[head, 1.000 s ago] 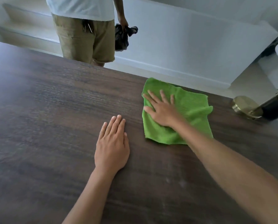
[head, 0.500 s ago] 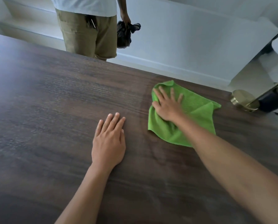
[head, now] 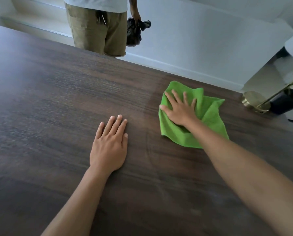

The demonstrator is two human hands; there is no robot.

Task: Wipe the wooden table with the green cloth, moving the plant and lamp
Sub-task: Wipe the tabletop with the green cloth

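Two hands down mid-wipe: left hand (head: 109, 147) flat and empty on the wooden table (head: 48, 103), right hand (head: 179, 109) splayed, pressing the bunched green cloth (head: 208, 116) under its palm; next, I'd clear the brass lamp base (head: 252, 101) beyond the cloth's right edge.

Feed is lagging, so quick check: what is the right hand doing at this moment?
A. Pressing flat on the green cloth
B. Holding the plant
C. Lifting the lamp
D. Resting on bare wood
A: the right hand lies spread, palm down, on the green cloth, while the left hand rests on the bare table.
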